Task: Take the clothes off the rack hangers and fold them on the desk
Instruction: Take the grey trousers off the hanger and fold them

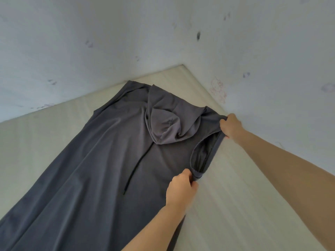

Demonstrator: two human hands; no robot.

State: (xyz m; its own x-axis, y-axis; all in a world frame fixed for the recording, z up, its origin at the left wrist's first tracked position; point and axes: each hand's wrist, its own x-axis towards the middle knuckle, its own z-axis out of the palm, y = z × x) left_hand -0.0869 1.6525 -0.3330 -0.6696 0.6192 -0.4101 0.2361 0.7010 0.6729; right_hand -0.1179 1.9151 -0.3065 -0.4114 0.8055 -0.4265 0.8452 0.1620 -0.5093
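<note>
Grey hooded garment [94, 160], hem cut off lower left, flat on pale wood-grain counter [235, 205]; left hand [181, 187] and right hand [230, 126] pinching armhole edge.

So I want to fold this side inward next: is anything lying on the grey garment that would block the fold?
Nothing separate does. Only the garment's own hood and drawstring lie on the grey garment. The left hand and right hand already grip the armhole edge.
</note>
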